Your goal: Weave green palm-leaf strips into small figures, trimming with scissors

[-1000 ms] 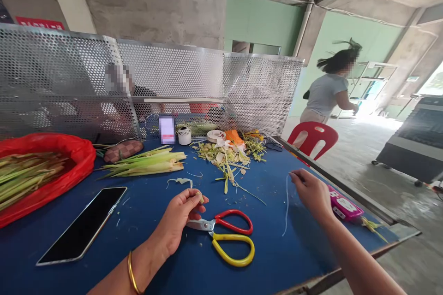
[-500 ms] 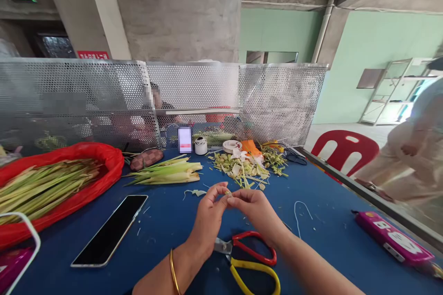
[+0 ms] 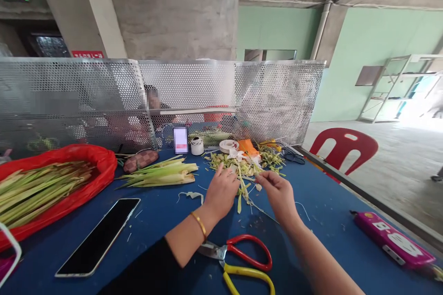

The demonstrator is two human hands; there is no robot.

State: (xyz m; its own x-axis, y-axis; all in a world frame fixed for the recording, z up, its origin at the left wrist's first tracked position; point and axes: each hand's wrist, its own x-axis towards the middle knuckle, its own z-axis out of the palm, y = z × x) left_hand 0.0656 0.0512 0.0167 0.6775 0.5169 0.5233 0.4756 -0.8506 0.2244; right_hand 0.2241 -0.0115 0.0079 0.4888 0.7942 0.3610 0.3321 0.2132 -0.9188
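My left hand (image 3: 222,192) reaches over the near edge of a pile of plant trimmings (image 3: 226,160), palm down with the fingers stretched forward; its thumb side is partly hidden. To its right, my right hand (image 3: 278,192) is closed in a pinch at the pile's near right edge, and what its fingertips hold is too small to make out. Shears (image 3: 221,252) with one red and one yellow handle lie on the blue table in front of me, below the left wrist. A bundle of pale green stalks (image 3: 169,173) rests left of the pile.
At the left is a red bag (image 3: 107,166) of long leaves, with a dark-screened phone (image 3: 98,237) near it. A lit phone (image 3: 180,140), a white container (image 3: 197,146) and a tape roll (image 3: 228,146) stand behind. A purple pouch (image 3: 394,239) lies right; a red chair (image 3: 346,147) stands beyond.
My hands have parted from being together above the shears and moved forward to the trimmings pile. The person at the far right has gone out of view.
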